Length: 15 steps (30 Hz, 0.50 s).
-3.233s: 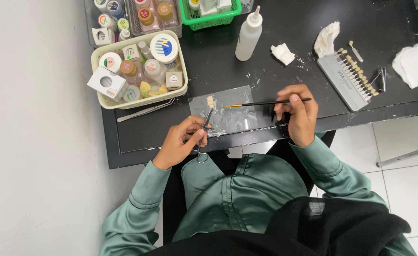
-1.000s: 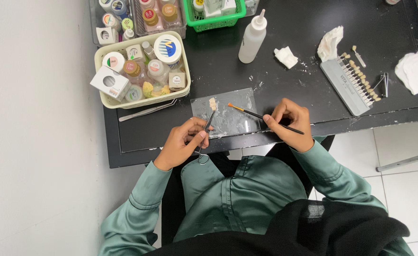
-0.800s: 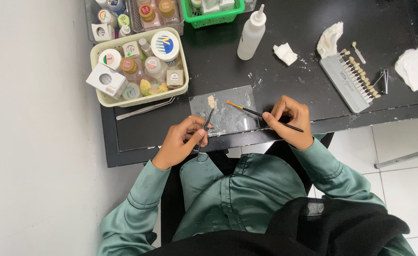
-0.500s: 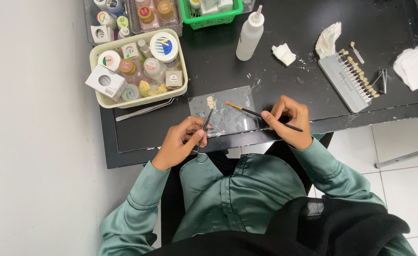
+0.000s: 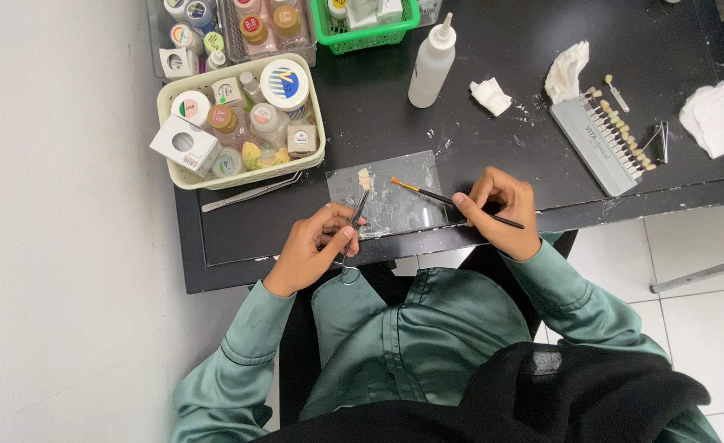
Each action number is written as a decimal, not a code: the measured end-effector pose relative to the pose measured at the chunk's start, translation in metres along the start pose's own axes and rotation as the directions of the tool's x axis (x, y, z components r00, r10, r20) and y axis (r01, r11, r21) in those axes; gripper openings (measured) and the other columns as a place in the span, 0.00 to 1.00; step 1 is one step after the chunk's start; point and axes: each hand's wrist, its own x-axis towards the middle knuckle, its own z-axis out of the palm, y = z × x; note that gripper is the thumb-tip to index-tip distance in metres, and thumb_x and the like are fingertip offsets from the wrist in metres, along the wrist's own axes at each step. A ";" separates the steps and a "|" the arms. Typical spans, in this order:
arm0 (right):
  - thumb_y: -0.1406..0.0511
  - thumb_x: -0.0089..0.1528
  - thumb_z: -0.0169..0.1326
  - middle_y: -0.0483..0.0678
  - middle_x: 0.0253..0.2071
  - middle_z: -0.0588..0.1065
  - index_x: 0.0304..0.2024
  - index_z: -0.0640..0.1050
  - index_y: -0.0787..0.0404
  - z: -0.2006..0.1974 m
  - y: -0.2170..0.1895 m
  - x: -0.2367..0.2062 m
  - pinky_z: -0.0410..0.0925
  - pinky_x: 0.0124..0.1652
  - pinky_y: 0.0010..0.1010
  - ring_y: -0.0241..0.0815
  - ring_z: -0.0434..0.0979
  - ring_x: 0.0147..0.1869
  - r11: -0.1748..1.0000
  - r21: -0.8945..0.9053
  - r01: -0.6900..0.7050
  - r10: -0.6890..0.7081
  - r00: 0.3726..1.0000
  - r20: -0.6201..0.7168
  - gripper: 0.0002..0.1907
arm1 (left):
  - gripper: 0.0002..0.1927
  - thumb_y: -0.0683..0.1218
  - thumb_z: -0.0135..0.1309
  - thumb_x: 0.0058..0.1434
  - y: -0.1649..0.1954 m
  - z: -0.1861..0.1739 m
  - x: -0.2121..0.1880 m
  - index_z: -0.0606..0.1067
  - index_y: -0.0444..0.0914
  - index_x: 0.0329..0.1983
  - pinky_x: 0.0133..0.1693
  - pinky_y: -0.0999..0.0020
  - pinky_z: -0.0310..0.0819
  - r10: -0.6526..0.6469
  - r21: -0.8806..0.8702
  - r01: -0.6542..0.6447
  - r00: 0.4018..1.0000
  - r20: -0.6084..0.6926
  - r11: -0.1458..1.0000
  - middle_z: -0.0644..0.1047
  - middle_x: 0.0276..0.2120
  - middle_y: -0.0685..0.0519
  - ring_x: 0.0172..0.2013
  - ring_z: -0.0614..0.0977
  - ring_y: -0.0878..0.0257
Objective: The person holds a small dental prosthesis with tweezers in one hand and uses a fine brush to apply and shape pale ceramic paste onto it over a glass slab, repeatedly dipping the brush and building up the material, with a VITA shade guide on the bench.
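My left hand (image 5: 311, 248) grips a metal clamp tool (image 5: 354, 226) whose jaws hold a small cream tooth piece (image 5: 365, 177) over a clear glass slab (image 5: 388, 195) on the black table (image 5: 362, 123). My right hand (image 5: 500, 207) holds a thin black brush (image 5: 452, 199) like a pen. Its orange tip (image 5: 395, 181) points left toward the tooth piece, a short gap away, above the slab.
A cream tray (image 5: 240, 179) of small jars and boxes stands at the left, with metal tweezers (image 5: 251, 191) in front of it. A white squeeze bottle (image 5: 431, 64), a green basket (image 5: 368, 34), tissue wads (image 5: 491, 96) and a tooth shade guide (image 5: 604, 131) lie beyond.
The brush was level and held higher 3.2 s ago; my right hand has since lowered and angled it, tip toward the tooth piece. My left hand has stayed almost still.
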 end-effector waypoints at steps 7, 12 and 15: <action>0.73 0.64 0.60 0.43 0.25 0.73 0.25 0.68 0.60 0.001 0.001 0.000 0.63 0.29 0.18 0.27 0.71 0.27 1.000 0.008 -0.013 0.013 1.000 -0.010 0.16 | 0.09 0.40 0.48 0.71 0.004 0.000 0.000 0.73 0.33 0.52 0.37 0.73 0.79 -0.030 0.002 0.030 1.000 -0.003 1.000 0.78 0.31 0.52 0.31 0.79 0.69; 0.73 0.64 0.60 0.43 0.25 0.73 0.25 0.68 0.60 0.000 0.002 -0.001 0.63 0.29 0.19 0.27 0.71 0.27 1.000 0.002 -0.008 0.008 1.000 -0.011 0.16 | 0.10 0.40 0.47 0.71 0.006 0.002 -0.001 0.73 0.32 0.53 0.37 0.73 0.79 -0.028 -0.009 0.028 1.000 -0.007 1.000 0.78 0.31 0.52 0.32 0.79 0.69; 0.73 0.64 0.60 0.43 0.25 0.73 0.25 0.68 0.60 0.000 0.002 -0.001 0.63 0.30 0.19 0.27 0.71 0.27 1.000 0.010 -0.006 0.007 1.000 -0.009 0.16 | 0.10 0.40 0.48 0.71 0.006 0.002 0.000 0.73 0.32 0.53 0.37 0.73 0.79 -0.026 -0.017 0.026 1.000 -0.007 1.000 0.78 0.31 0.52 0.32 0.79 0.69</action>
